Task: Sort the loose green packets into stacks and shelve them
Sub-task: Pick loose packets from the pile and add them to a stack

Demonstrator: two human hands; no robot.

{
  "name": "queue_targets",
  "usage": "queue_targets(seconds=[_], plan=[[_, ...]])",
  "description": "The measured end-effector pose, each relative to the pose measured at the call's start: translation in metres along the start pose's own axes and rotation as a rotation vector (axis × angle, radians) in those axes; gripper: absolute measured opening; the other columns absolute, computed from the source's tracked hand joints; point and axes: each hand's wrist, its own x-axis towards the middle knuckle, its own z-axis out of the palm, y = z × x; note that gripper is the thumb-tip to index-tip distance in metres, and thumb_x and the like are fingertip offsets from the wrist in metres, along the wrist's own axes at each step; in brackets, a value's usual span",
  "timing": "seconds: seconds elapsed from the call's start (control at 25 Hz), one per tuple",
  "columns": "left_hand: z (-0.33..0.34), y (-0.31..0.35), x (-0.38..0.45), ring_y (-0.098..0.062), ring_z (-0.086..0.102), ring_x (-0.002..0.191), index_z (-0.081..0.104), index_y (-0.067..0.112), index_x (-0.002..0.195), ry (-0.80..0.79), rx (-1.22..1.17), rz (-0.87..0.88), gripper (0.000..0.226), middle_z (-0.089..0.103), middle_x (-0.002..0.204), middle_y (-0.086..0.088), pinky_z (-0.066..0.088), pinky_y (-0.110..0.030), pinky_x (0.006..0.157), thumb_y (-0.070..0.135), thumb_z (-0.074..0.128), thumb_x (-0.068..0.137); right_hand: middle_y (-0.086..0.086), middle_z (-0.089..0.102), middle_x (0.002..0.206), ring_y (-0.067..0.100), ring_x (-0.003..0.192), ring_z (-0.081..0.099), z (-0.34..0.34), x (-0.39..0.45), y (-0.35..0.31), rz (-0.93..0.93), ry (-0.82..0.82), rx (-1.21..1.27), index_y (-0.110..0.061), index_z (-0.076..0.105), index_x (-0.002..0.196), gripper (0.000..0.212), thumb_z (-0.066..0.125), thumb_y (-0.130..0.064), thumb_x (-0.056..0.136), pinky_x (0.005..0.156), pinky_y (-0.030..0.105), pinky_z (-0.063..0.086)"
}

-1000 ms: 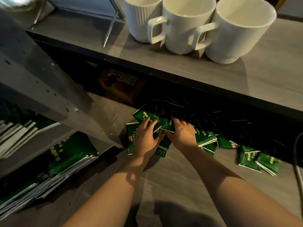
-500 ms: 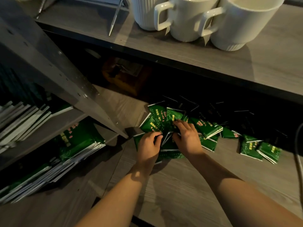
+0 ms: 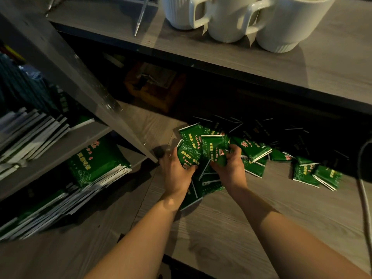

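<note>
Both hands work at the front of a lower shelf (image 3: 281, 208), under the board that carries three white mugs (image 3: 281, 23).

Left hand (image 3: 177, 172): fingers curled round the left edge of a fanned bunch of green packets (image 3: 193, 150), thumb over the top face. Right hand (image 3: 229, 166): fingers curled over the right side of the same bunch, pinching it. The bunch is raised between the two hands, ragged, corners out of line.

More packets lie under and just behind the hands, in a loose heap (image 3: 255, 152) that runs off to the right of the right hand. A small group (image 3: 316, 176) sits well apart, further right. Deeper in, the heap goes into shadow; count not readable.

To the left of the left hand, past the slanting divider (image 3: 80, 77), finished stacks (image 3: 96, 164) already lie on their shelves.

Handling, judged: packets look thin, flat and light, a glossy film with crimped pale edges. Likely slippery face to face, so a tall bunch will slide and fan if held by the faces alone. They flex but should not break; a hard squeeze may crease them. Best hold: thumb on top, fingers beneath, hands on opposite short edges, then tap the long edge on the shelf to square it.
</note>
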Motion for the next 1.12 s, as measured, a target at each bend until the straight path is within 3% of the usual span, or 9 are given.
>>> queue_targets(seconds=[0.2,0.32,0.4,0.48,0.56,0.72,0.84,0.92,1.12], plan=[[0.001,0.001,0.005,-0.029,0.051,0.117,0.06,0.008,0.121,0.02,0.045,-0.002,0.062,0.062,0.118,-0.012,0.049,-0.046,0.094,0.036,0.087,0.073,-0.016,0.06,0.09,-0.002,0.078,0.06,-0.003,0.007,0.004,0.133,-0.026,0.051,-0.015,0.053,0.129,0.055,0.08,-0.017,0.081,0.058,0.009,0.044],[-0.003,0.002,0.002,-0.017,0.064,0.091,0.063,0.02,0.096,0.001,-0.282,-0.013,0.027,0.066,0.093,0.003,0.051,-0.021,0.068,0.021,0.083,0.079,-0.011,0.061,0.077,0.009,0.069,0.062,-0.006,0.007,0.008,0.133,-0.009,0.068,-0.017,0.057,0.094,0.021,0.076,-0.017,0.085,0.046,0.006,0.038],[-0.004,0.002,-0.002,-0.007,0.069,0.078,0.06,0.027,0.093,-0.013,-0.46,-0.034,0.028,0.069,0.083,0.009,0.048,-0.01,0.058,0.01,0.079,0.081,-0.004,0.064,0.081,0.013,0.072,0.064,-0.009,0.004,0.009,0.136,0.005,0.118,-0.012,0.056,0.096,0.017,0.071,-0.017,0.09,0.052,0.012,0.045],[-0.007,0.004,-0.007,0.001,0.07,0.077,0.058,0.021,0.105,-0.011,-0.616,-0.085,0.038,0.073,0.088,0.009,0.05,-0.008,0.06,0.008,0.083,0.079,0.004,0.069,0.095,0.02,0.086,0.067,-0.013,0.0,0.008,0.122,0.029,0.22,-0.01,0.057,0.107,0.016,0.065,-0.015,0.094,0.07,0.029,0.055],[-0.01,0.006,-0.012,-0.005,0.073,0.083,0.062,0.012,0.11,-0.017,-0.815,-0.146,0.041,0.076,0.097,0.0,0.053,-0.015,0.066,0.009,0.086,0.077,0.005,0.069,0.098,0.021,0.086,0.067,-0.02,-0.003,0.008,0.085,0.036,0.283,-0.015,0.056,0.111,0.014,0.06,-0.014,0.098,0.07,0.036,0.058],[-0.013,0.014,-0.019,-0.027,0.069,0.112,0.075,0.015,0.111,-0.163,-1.108,-0.284,0.028,0.075,0.115,-0.01,0.055,-0.043,0.093,0.028,0.078,0.086,0.006,0.069,0.098,0.016,0.074,0.066,-0.032,-0.007,0.007,0.1,-0.026,0.393,-0.017,0.056,0.115,0.031,0.063,0.002,0.092,0.057,0.025,0.056],[-0.013,0.016,-0.02,-0.024,0.061,0.125,0.067,0.026,0.124,-0.266,-1.002,-0.36,0.033,0.068,0.129,-0.002,0.049,-0.047,0.103,0.043,0.064,0.096,-0.002,0.074,0.088,0.004,0.066,0.065,-0.04,-0.013,0.007,0.149,0.001,0.489,-0.011,0.065,0.108,0.029,0.07,0.006,0.084,0.054,0.017,0.049],[-0.015,0.015,-0.021,-0.026,0.065,0.119,0.065,0.025,0.125,-0.356,-0.951,-0.388,0.029,0.069,0.128,-0.006,0.051,-0.052,0.102,0.033,0.065,0.097,-0.007,0.073,0.079,0.005,0.064,0.062,-0.048,-0.018,0.006,0.173,0.049,0.566,-0.015,0.07,0.094,0.019,0.074,-0.001,0.083,0.055,0.022,0.047],[-0.02,0.009,-0.024,-0.024,0.067,0.114,0.065,0.016,0.121,-0.489,-0.763,-0.284,0.045,0.074,0.115,-0.008,0.05,-0.049,0.103,-0.007,0.068,0.083,0.013,0.072,0.113,0.034,0.114,0.063,-0.067,-0.034,0.005,0.218,0.115,0.64,-0.009,0.071,0.105,0.018,0.065,-0.021,0.094,0.103,0.05,0.047]])
